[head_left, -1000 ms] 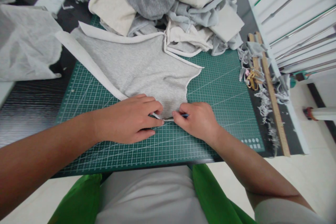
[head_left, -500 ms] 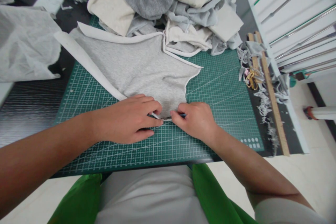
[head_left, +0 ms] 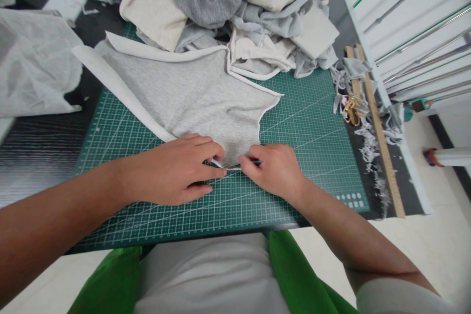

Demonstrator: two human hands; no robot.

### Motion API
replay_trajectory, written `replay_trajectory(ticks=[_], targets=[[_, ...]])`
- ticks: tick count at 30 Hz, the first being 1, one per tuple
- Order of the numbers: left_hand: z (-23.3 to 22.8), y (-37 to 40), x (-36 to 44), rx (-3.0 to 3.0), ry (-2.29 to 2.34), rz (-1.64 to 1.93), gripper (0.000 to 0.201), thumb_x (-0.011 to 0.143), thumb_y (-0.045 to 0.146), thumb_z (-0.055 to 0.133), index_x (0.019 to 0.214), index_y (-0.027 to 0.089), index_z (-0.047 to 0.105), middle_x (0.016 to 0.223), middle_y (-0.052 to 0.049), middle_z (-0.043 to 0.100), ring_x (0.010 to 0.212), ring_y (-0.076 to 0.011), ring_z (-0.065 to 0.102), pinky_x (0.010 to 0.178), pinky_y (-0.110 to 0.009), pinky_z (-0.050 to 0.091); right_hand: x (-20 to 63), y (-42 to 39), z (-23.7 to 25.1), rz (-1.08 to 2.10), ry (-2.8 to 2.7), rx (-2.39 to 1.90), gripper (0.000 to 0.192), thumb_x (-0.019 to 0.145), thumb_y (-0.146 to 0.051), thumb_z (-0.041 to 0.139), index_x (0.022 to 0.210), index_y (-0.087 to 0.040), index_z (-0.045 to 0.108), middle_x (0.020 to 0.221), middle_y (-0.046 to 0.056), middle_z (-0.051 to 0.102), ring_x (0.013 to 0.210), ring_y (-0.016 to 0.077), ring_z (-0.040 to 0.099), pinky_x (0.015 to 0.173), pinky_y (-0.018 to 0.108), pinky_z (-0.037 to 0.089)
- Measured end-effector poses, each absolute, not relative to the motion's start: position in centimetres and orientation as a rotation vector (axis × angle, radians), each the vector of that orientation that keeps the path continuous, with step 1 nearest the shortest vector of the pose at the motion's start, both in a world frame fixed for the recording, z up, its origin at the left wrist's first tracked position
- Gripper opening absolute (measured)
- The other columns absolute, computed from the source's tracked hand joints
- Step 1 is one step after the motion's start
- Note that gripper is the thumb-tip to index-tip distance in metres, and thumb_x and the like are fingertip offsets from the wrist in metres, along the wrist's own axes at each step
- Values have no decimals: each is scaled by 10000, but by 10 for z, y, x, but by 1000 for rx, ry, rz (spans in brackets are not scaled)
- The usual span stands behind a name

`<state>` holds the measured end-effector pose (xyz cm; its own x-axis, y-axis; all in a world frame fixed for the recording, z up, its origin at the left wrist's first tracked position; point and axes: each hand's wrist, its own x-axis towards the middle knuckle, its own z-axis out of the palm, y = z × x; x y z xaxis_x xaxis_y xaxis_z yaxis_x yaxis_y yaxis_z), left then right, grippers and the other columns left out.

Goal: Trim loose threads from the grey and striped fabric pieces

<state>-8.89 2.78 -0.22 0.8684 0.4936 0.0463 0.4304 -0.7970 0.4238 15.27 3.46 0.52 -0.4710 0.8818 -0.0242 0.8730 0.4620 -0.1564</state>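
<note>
Right hand pinches a thin blue-handled tool (tip hidden) at the near hem of the pale grey knit fabric piece. Left hand, fingers curled, presses that hem flat on the green gridded cutting mat. Work sits at the hem's near edge; most edging appears untouched. Fabric heap at 12 o'clock, wooden ruler at 3.

This is a sewing or garment-cutting workshop. A green gridded cutting mat covers the dark surface, with a cut grey fleece panel spread on it. Behind lies a heap of grey and cream fabric pieces. At the mat's right edge sit a wooden ruler, gold-handled scissors and frayed trimmings.
</note>
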Motion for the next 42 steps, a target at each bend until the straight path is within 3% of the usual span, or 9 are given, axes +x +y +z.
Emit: replay_trajectory(ticks=[8,42], targets=[[-3,30,-93,2604,647,287,286,877,330,578,1134,225,649,1159,-85,545,1032,-234,515,911,-412,410,154,36,7,260,-2637,-1569,410,871,-438,471,565,-189,582,482,-14,531,497,101,437,539,275,209],[-5,30,-92,2596,661,346,256,869,294,591,1110,235,653,1131,-75,563,1013,-218,528,901,-409,424,154,36,9,288,-2659,-1564,430,886,-445,448,584,-187,614,489,-6,526,496,105,431,541,271,215]])
